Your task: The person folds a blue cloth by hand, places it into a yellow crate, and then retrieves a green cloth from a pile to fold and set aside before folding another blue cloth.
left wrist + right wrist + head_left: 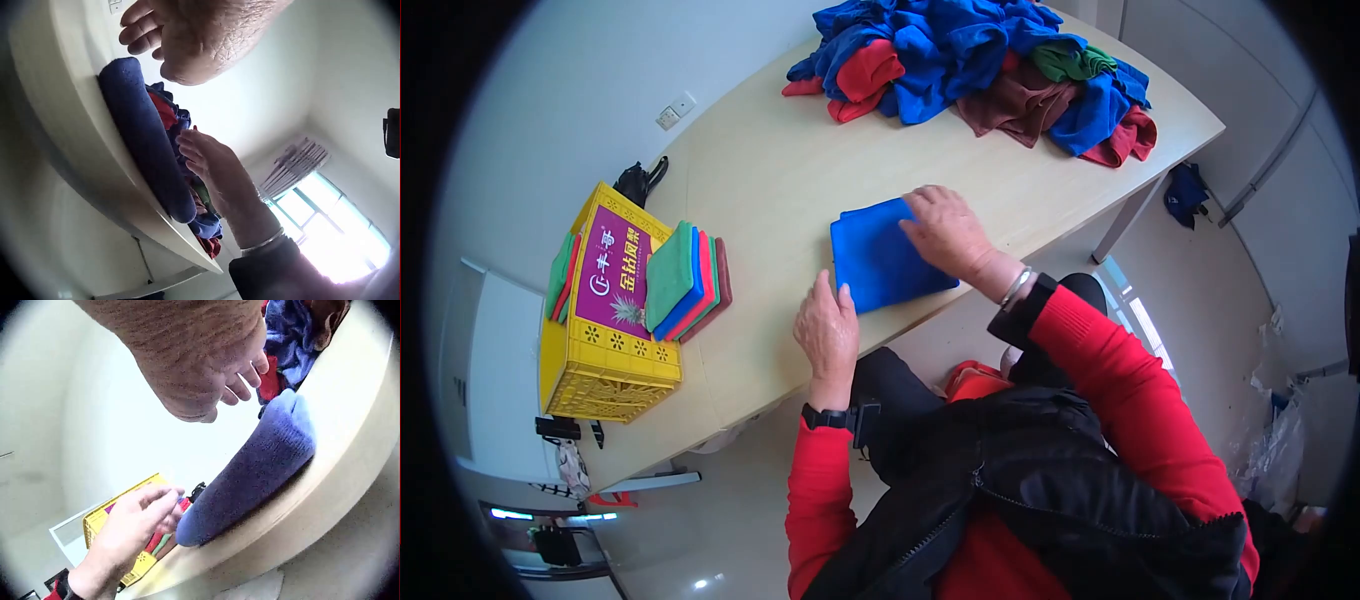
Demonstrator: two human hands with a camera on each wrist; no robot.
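A folded blue cloth [875,258] lies near the front edge of the table, its thick rounded fold facing the person in the left wrist view. Over its far right corner is my right hand [948,235], palm down with fingers relaxed; in the left wrist view this hand [215,165] hovers just above the cloth. My left hand [828,328] stands at the near left corner, fingers pointing up and thumb beside the edge. Neither hand grips anything. In the right wrist view the left hand [134,522] is right by the end of the cloth [250,469].
A heap of crumpled blue, red, green and brown cloths [960,60] covers the table's far end. At the left stands a yellow crate [615,365] with a purple label; several folded cloths [675,285] lean against it. A black item [635,185] sits behind the crate.
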